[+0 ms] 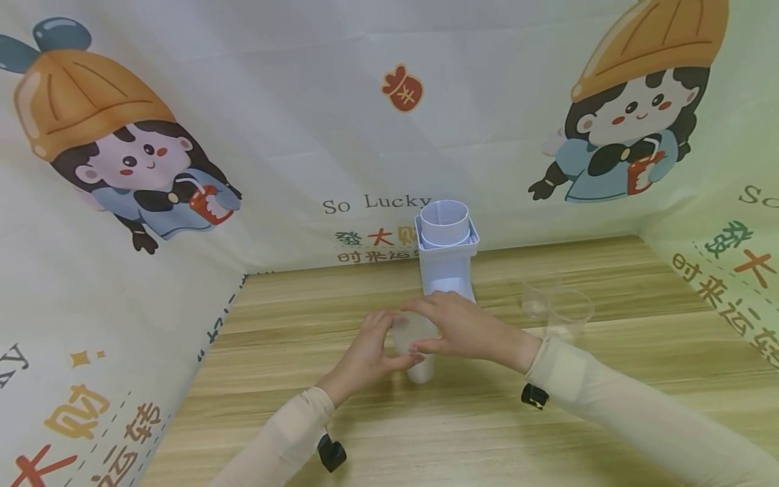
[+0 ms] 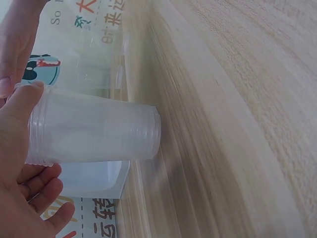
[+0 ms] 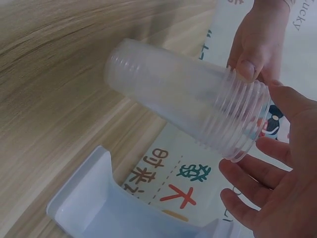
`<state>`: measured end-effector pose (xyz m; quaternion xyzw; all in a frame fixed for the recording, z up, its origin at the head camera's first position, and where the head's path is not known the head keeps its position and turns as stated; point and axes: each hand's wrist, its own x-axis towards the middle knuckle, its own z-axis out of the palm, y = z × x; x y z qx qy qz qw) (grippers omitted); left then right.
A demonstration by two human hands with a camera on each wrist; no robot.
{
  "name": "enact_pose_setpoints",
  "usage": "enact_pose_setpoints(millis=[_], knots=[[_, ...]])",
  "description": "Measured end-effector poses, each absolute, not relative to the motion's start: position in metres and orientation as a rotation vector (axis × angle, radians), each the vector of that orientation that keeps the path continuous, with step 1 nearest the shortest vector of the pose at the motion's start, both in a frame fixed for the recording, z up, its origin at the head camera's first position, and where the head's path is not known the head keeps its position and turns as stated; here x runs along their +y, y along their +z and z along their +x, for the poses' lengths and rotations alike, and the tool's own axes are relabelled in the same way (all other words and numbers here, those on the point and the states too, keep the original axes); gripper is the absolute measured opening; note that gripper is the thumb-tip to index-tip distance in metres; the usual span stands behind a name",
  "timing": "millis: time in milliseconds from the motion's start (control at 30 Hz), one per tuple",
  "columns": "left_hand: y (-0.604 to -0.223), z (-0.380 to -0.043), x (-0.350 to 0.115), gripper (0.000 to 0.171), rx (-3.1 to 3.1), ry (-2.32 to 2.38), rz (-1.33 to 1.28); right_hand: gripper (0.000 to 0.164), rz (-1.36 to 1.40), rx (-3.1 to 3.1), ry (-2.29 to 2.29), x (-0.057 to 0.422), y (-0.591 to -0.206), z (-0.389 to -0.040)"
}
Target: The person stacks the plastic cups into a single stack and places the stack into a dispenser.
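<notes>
A nested stack of clear plastic cups (image 1: 416, 331) stands between both hands in front of the white holder, its mouth end up and its base close over the table. My left hand (image 1: 364, 355) grips the stack near the rims from the left, its thumb (image 2: 27, 96) along the rim in the left wrist view. From the right, my right hand (image 1: 465, 333) holds the top rim between thumb and fingers. The right wrist view shows several stacked rims on the cups (image 3: 173, 94), with the right fingers (image 3: 247, 173) curved around the mouth end.
Behind the hands stands a white plastic holder (image 1: 447, 267) with a round tube (image 1: 445, 223) on top. Two clear cups (image 1: 571, 308) stand on the wooden table (image 1: 292, 406) to the right. Printed cloth (image 1: 292, 101) lines the back and sides.
</notes>
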<state>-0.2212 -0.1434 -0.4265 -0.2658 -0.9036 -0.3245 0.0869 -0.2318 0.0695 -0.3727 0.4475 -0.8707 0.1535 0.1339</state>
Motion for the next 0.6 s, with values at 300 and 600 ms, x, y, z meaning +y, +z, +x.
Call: enact_pose_setpoints(millis=[300,600], knots=[[-0.427,-0.221,-0.142,0.069,-2.69,-0.959,-0.801,0.06,1.29,-2.531,0.462,0.072,-0.374,-0.233],[-0.426,-0.223,-0.138,0.078,-2.648,-1.02,-0.773,0.057,1.246,-2.523,0.496,0.082,-0.368,-0.236]])
